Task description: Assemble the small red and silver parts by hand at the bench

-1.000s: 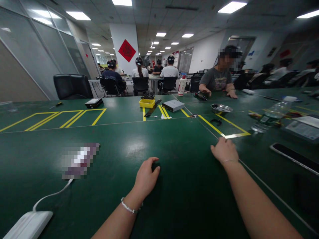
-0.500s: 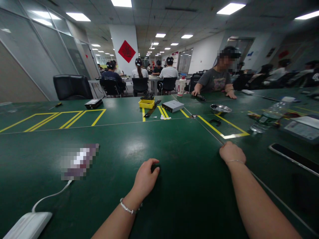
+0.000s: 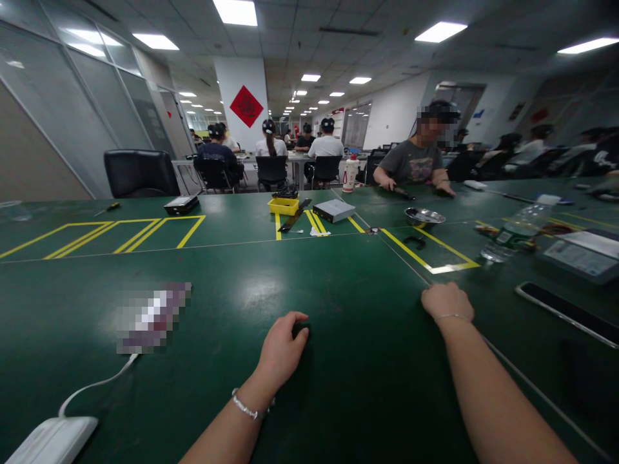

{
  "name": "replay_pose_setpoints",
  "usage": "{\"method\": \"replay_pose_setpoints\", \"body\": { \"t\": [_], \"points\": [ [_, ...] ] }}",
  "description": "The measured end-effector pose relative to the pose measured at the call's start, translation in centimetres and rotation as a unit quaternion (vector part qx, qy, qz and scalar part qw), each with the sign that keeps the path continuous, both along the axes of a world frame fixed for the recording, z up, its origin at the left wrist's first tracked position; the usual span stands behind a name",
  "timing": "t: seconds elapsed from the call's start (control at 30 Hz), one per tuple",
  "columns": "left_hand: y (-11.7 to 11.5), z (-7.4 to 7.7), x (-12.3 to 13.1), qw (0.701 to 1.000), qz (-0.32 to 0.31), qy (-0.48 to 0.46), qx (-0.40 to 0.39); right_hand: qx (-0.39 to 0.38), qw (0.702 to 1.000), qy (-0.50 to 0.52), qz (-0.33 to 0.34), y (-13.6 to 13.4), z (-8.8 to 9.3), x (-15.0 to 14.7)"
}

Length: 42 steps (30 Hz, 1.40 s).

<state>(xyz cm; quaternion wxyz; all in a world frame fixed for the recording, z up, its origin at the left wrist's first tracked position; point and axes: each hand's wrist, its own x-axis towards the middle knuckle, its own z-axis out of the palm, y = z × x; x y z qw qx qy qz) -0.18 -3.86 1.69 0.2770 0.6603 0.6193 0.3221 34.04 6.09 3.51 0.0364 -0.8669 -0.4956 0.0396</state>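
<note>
My left hand [image 3: 282, 348] rests on the green table [image 3: 338, 386] near its middle, fingers curled under into a loose fist, with a bracelet at the wrist. Nothing that I can name shows inside it. My right hand [image 3: 447, 301] lies further right, also curled with the knuckles up, beside the seam between two table tops. What it holds, if anything, is hidden.
A white charger block [image 3: 48, 441] with a cable lies at the front left. A dark phone [image 3: 565, 313] and a clear bottle [image 3: 515, 233] are at the right. Further back stand a yellow tray [image 3: 284, 205], a grey box [image 3: 333, 210] and a metal dish [image 3: 424, 216]. A person [image 3: 413, 161] sits across.
My right hand slid a little to the right and nearer to me along the table. My left hand stayed put. The view tilted slightly.
</note>
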Motion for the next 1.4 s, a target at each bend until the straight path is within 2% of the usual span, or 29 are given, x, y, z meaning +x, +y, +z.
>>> {"method": "replay_pose_setpoints", "body": {
  "t": [0.13, 0.23, 0.3, 0.4, 0.47, 0.57, 0.7, 0.77, 0.83, 0.87, 0.93, 1.03, 1.13, 1.27, 1.4],
  "points": [
    [0.1, -0.3, 0.0, 1.0, 0.0, -0.008, 0.011, 0.057, 0.997, 0.014, 0.045, -0.2, 0.5, -2.0],
    [0.2, -0.4, 0.0, 1.0, -0.005, -0.021, 0.01, 0.101, 0.977, 0.091, 0.162, -0.8, 1.0, -5.9],
    [0.1, -0.4, 0.2, 0.999, -0.017, -0.036, 0.007, 0.091, 0.94, 0.204, 0.257, -1.8, 1.0, -9.4],
    [-0.2, -0.2, 0.5, 0.998, -0.043, -0.05, 0.003, 0.049, 0.852, 0.384, 0.353, -4.0, 0.4, -14.8],
    [-0.4, -0.2, 0.7, 0.997, -0.054, -0.045, 0.004, 0.046, 0.819, 0.441, 0.365, -5.6, -0.3, -17.7],
    [-0.6, -0.1, 0.8, 0.998, -0.057, -0.032, 0.019, 0.047, 0.807, 0.473, 0.351, -7.3, -1.3, -20.3],
    [-0.6, 0.1, 0.7, 0.998, -0.051, -0.028, 0.038, 0.035, 0.789, 0.482, 0.379, -7.3, -1.0, -20.3],
    [-0.5, 0.2, 0.6, 0.998, -0.037, -0.03, 0.042, 0.065, 0.815, 0.411, 0.404, -6.2, -0.4, -18.6],
    [-0.5, 0.3, 0.5, 0.998, -0.021, -0.037, 0.042, 0.125, 0.872, 0.264, 0.394, -4.6, 0.0, -15.9],
    [-0.5, 0.4, 0.4, 0.998, -0.014, -0.044, 0.041, 0.153, 0.9, 0.175, 0.368, -3.7, 0.1, -14.1],
    [-0.3, 0.3, 0.3, 0.997, 0.0, -0.064, 0.038, 0.161, 0.94, 0.037, 0.299, -1.9, -0.3, -10.3],
    [0.0, 0.0, 0.1, 0.994, 0.019, -0.104, 0.034, 0.124, 0.978, -0.05, 0.158, 0.1, -1.4, -5.0],
    [0.3, -0.4, 0.1, 0.99, 0.022, -0.136, 0.028, 0.072, 0.993, -0.038, 0.086, 0.9, -2.4, -1.9],
    [0.4, -0.5, 0.0, 0.987, 0.02, -0.158, 0.015, 0.022, 0.995, -0.023, 0.098, 1.0, -2.6, -0.9],
    [0.4, -0.3, -0.1, 0.986, 0.025, -0.166, 0.006, 0.023, 0.994, -0.045, 0.095, 0.9, -2.1, -0.7]
  ]
}}
